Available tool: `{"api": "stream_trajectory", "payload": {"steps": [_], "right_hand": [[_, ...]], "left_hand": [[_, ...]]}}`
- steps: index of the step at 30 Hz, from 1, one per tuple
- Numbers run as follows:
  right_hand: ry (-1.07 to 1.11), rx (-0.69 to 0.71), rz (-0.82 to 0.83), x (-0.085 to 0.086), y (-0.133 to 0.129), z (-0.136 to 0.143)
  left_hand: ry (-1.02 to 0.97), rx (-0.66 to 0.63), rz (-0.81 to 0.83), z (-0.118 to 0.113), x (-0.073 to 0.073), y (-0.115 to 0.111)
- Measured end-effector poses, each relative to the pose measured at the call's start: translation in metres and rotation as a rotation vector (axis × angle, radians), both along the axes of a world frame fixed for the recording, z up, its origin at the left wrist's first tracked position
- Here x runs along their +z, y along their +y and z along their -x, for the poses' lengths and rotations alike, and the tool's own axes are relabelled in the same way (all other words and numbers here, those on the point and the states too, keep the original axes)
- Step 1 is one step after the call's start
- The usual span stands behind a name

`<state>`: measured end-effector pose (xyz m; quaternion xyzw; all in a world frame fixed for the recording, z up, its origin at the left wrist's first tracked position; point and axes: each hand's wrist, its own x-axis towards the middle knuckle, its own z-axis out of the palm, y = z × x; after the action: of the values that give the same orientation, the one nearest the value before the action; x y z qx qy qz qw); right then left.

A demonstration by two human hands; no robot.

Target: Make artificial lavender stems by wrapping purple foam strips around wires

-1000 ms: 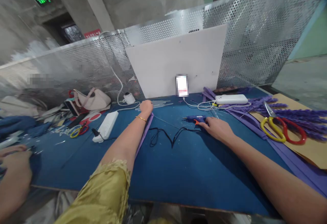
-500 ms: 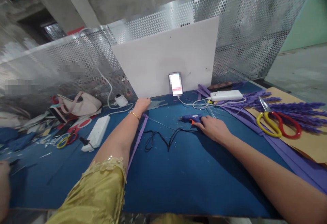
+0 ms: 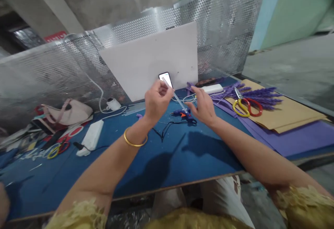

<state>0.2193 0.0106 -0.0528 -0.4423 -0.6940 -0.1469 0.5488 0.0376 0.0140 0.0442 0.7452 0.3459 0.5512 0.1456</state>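
My left hand is closed, its thumb and fingers pinching a translucent glue stick. The stick slants down to the right, its lower end appearing over the glue gun. Held up beside it, my right hand is open, fingers apart, with nothing in it. Between and below the hands lies the blue glue gun with an orange trigger, its black cord bent on the table. More glue sticks lie behind my left wrist, near a bit of purple paper.
A lit phone leans on the white board. Right are scissors, purple flower stems, brown paper and a power bank. Left are a power strip, a pink bag and another person's hand.
My left hand has lifted from the glue stick pile with one stick and come toward the middle. My right hand has let go of the glue gun and risen. The view has shifted right.
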Motion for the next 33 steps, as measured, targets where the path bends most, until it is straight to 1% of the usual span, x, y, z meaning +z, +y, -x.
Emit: {"api": "stream_trajectory", "payload": {"steps": [1, 3, 4, 5, 7, 9, 10, 11, 13, 15, 16, 20, 24, 27, 30, 33], "right_hand": [[-0.022, 0.044, 0.015, 0.001, -0.003, 0.003], [-0.073, 0.134, 0.129, 0.002, -0.009, 0.009], [-0.093, 0.139, 0.214, 0.001, -0.011, 0.012], [-0.11, 0.117, 0.284, 0.001, -0.012, 0.014], [-0.119, -0.013, 0.366, 0.003, -0.012, 0.013], [-0.121, -0.192, 0.414, 0.006, -0.009, 0.007], [-0.134, -0.266, 0.47, 0.008, -0.007, 0.003], [-0.158, -0.316, 0.553, 0.009, -0.004, -0.001], [-0.228, -0.334, 0.755, 0.009, 0.002, -0.007], [-0.284, -0.297, 0.92, 0.006, 0.006, -0.007], [-0.303, -0.278, 0.97, 0.003, 0.008, -0.006], [-0.351, -0.261, 1.053, -0.011, 0.008, 0.005], [-0.364, -0.292, 1.057, -0.019, 0.007, 0.014], [-0.351, -0.312, 1.04, -0.019, 0.007, 0.016], [-0.321, -0.331, 1.005, -0.013, 0.007, 0.012], [-0.29, -0.372, 0.931, -0.003, 0.006, 0.007]], "left_hand": [[-0.031, -0.022, 0.032, -0.012, -0.009, -0.01], [-0.075, -0.01, 0.065, -0.027, -0.029, -0.023], [-0.102, 0.005, 0.078, -0.03, -0.039, -0.026], [-0.139, -0.012, 0.12, -0.031, -0.048, -0.027], [-0.265, -0.082, 0.262, -0.026, -0.065, -0.026], [-0.438, -0.085, 0.455, -0.016, -0.08, -0.024], [-0.492, -0.069, 0.547, -0.011, -0.087, -0.023], [-0.538, -0.042, 0.613, -0.006, -0.092, -0.023], [-0.594, -0.008, 0.68, -0.001, -0.1, -0.022], [-0.628, -0.01, 0.691, 0.001, -0.103, -0.022], [-0.639, -0.022, 0.691, 0.001, -0.104, -0.022], [-0.681, -0.064, 0.709, -0.002, -0.102, -0.024], [-0.712, -0.062, 0.714, -0.005, -0.104, -0.027], [-0.74, -0.031, 0.689, -0.007, -0.106, -0.03], [-0.742, -0.003, 0.665, -0.008, -0.105, -0.031], [-0.722, 0.033, 0.663, -0.009, -0.104, -0.033]]}}
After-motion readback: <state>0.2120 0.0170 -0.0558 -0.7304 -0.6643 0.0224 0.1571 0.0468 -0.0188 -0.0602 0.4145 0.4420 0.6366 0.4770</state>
